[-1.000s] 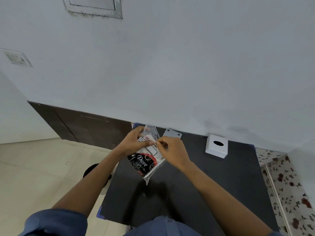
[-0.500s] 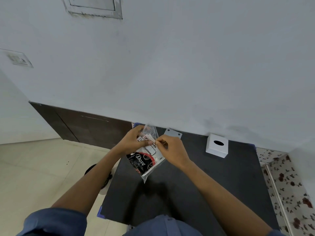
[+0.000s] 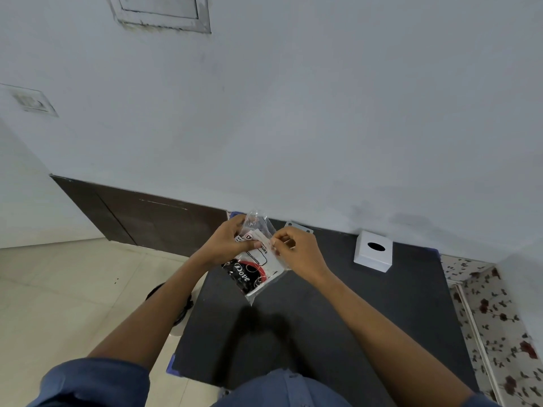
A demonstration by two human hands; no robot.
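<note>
A clear plastic packet (image 3: 255, 268) with white printed labels and a black-and-red "Dove" item inside hangs above the black table (image 3: 338, 318). My left hand (image 3: 229, 245) grips its upper left part, thumb laid across the front. My right hand (image 3: 296, 249) pinches the packet's upper right edge with curled fingers. The packet's crinkled top sticks up between both hands, and its lower corner points down toward the table.
A white square box (image 3: 373, 250) with a dark oval hole sits at the table's back right. A small grey plate (image 3: 299, 226) lies against the wall behind my hands. Tiled floor lies left, with a dark round object (image 3: 155, 290) under my left forearm. Floral surface at right.
Both hands and the packet have stayed nearly in place; the packet shifted only slightly between the fingers.
</note>
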